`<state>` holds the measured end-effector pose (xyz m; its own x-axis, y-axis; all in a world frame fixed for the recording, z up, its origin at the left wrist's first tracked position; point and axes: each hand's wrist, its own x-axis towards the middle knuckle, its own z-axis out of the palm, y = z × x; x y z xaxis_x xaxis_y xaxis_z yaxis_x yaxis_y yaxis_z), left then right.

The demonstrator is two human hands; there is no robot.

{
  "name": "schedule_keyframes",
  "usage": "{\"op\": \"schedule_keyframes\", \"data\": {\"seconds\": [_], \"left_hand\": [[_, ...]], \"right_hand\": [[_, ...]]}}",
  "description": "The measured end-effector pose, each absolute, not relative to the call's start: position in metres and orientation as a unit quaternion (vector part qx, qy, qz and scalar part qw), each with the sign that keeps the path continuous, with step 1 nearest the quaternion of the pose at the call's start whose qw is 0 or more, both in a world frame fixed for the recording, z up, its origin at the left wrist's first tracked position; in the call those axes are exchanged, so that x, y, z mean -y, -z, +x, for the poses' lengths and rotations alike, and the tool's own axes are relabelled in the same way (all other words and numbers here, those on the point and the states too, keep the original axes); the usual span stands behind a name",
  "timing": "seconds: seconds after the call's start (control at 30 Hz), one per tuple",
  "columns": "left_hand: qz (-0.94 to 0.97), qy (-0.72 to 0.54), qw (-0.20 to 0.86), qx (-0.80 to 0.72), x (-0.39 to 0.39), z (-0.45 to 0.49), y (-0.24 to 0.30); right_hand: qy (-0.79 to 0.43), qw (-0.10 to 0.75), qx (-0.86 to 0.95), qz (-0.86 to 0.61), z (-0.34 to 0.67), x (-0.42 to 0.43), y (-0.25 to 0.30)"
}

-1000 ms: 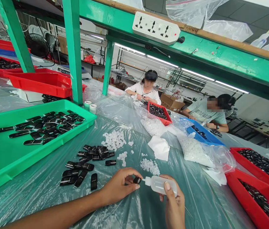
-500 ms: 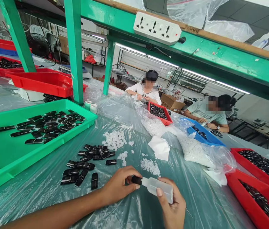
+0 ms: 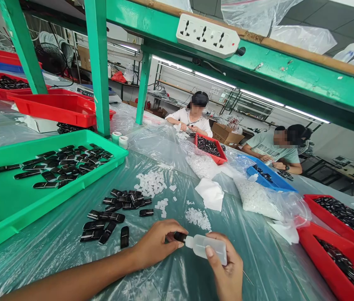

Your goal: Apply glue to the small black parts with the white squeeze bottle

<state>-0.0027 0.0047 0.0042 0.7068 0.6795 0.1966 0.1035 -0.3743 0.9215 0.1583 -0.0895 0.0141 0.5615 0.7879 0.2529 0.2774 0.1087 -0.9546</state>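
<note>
Between the thumb and fingers of my left hand (image 3: pixel 160 243) is a small black plastic piece (image 3: pixel 180 237). My right hand (image 3: pixel 225 265) grips a translucent squeeze bottle (image 3: pixel 206 246), tilted so its nozzle end meets the black piece; the exact contact point is too small to tell. Left of my hands lie loose black plastic pieces (image 3: pixel 123 237), some with a pale stripe. Beyond my hands are a heap of larger white bits (image 3: pixel 150 184) and a heap of smaller clear-white bits (image 3: pixel 197 218). A thin metal pin (image 3: pixel 247 277) shows beside my right hand.
A green tray (image 3: pixel 4 217) of black pieces stands at the left. Red trays (image 3: pixel 318 246) line the right, with a blue tray (image 3: pixel 279 179) behind. A white paper (image 3: pixel 210 194) and a bag of white bits (image 3: pixel 255 198) lie ahead. Two people work across the table under a green shelf frame (image 3: pixel 145 25).
The bottle in my right hand has shifted very slightly left. My left hand and the black piece have barely moved.
</note>
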Motion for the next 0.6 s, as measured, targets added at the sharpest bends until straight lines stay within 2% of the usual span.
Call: {"op": "schedule_keyframes", "data": {"seconds": [0.43, 0.6], "left_hand": [[0.750, -0.307, 0.544, -0.217, -0.005, 0.000, 0.001], [0.744, -0.300, 0.554, -0.223, -0.005, -0.001, 0.001]], "right_hand": [[-0.397, 0.661, 0.322, -0.549, 0.173, 0.078, -0.001], [-0.467, 0.702, 0.256, -0.474, 0.173, 0.078, -0.003]]}}
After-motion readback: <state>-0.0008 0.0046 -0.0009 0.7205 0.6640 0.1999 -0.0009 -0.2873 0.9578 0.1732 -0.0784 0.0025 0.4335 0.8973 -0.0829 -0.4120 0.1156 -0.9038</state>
